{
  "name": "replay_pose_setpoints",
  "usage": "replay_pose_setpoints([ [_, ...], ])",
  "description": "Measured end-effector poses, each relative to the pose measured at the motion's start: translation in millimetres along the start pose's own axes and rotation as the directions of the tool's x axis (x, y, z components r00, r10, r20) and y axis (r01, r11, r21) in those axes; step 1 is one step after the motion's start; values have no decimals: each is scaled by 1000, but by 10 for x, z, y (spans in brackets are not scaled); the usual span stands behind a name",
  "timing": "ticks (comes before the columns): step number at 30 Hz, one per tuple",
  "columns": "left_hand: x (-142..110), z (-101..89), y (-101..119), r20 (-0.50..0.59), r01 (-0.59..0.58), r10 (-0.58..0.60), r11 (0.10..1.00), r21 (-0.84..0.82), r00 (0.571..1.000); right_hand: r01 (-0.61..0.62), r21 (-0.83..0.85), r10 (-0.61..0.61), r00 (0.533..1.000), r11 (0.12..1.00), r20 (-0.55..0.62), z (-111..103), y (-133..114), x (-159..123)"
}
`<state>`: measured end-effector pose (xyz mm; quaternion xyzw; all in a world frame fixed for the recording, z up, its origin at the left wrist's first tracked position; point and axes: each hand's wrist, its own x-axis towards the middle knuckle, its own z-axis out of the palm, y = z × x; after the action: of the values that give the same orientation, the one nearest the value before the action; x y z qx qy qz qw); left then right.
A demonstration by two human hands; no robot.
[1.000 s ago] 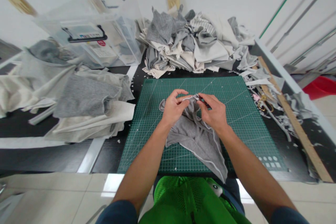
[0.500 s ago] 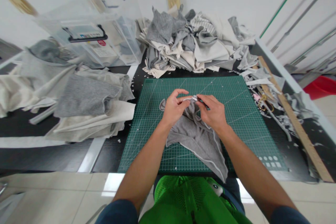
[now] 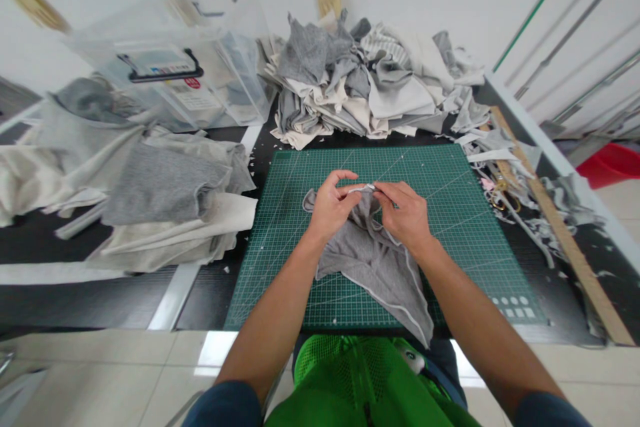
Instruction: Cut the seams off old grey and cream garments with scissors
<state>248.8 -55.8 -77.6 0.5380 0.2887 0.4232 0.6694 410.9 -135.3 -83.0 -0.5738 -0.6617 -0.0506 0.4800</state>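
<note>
A grey piece of fabric (image 3: 373, 257) with pale edging lies bunched over the green cutting mat (image 3: 280, 260), one corner hanging past the mat's front edge. My left hand (image 3: 334, 203) pinches its raised upper edge between thumb and forefinger, the other fingers curled loosely. Close beside it, my right hand (image 3: 406, 210) grips the same edge, thumb and fingertips pressed together. A short stretch of white edging (image 3: 367, 187) shows between the two pinches. The fabric under my fingertips is partly hidden.
At the back lies a heap of grey and cream fabric pieces (image 3: 345, 73). Folded cloths (image 3: 170, 180) are stacked at left, before a clear plastic box (image 3: 240, 80). On the right are a wooden ruler (image 3: 575, 247), gold-handled scissors (image 3: 499, 199) and fabric scraps (image 3: 543, 230).
Both hands keep nearly the same pinch on the fabric edge. The right fingertips have shifted very slightly; the fabric lies as before.
</note>
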Motion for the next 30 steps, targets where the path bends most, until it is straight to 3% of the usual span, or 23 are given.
replay_pose_setpoints([
  [8, -2, 4, 16, 10, 1, -1, 1000, -17, 1000, -128, 47, 129, 991, 991, -33, -37, -70, 30],
  [18, 6, -1, 7, 20, -52, 51, 998, 29, 998, -75, 18, 75, 997, 997, 12, -17, -49, 5],
  [30, 19, -19, -13, 15, -27, 26, 998, 48, 1000, -32, -6, 32, 999, 999, 8, 0, -28, -11],
])
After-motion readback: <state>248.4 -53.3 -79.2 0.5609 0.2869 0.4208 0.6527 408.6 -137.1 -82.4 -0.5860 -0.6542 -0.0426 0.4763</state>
